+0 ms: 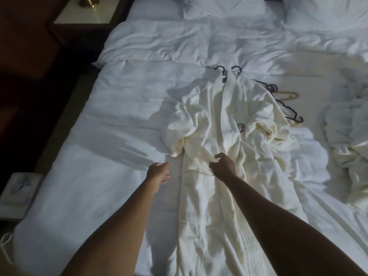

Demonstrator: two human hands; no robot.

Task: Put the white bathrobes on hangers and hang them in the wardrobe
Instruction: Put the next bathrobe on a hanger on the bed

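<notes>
A white bathrobe (pixel 223 124) lies lengthwise on the bed, collar at the far end. Two black hanger hooks (pixel 229 69) stick out above its collar. A small round emblem (pixel 240 127) shows on its chest. My right hand (pixel 223 165) rests on the robe's middle with fingers curled, pinching a fold of the cloth. My left hand (pixel 158 172) hovers over the bare sheet just left of the robe, fingers relaxed and holding nothing. A second crumpled white robe (pixel 350 140) lies at the right edge. More hangers (pixel 286 104), black and pale, lie beside the first robe's right shoulder.
The bed (pixel 119 120) has a rumpled white duvet, with pillows (pixel 225 6) at the head. A nightstand (pixel 85 12) with a brass lamp base stands at the far left. A tissue box (pixel 18 192) sits on a low surface left of the bed.
</notes>
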